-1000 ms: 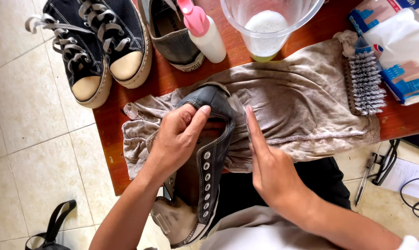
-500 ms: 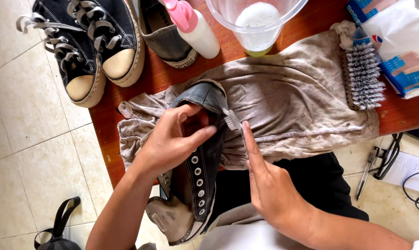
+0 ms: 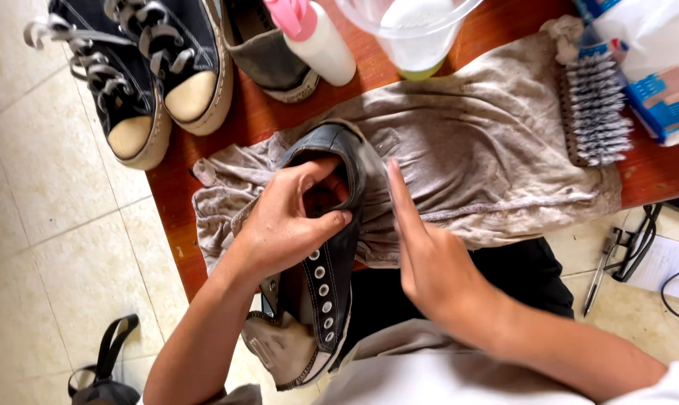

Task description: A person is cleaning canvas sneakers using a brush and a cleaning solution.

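Black canvas shoe (image 3: 326, 259) lay unlaced on a stained grey cloth (image 3: 489, 161) at the table's (image 3: 238, 120) near edge; left hand (image 3: 283, 225) curled into its opening, steadying it; right hand (image 3: 422, 251) pressed flat, fingers straight, beside the heel.

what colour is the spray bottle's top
Pink, on a white bottle; seen in the head view.

Reddish-brown wooden table (image 3: 242, 120) above pale tiled floor, grey stained cloth (image 3: 489, 165) spread across it, two laced black sneakers (image 3: 141, 71), grey shoe (image 3: 268, 56), pink-capped white bottle (image 3: 317, 37), clear plastic jug (image 3: 411, 34), scrub brush (image 3: 598, 112)
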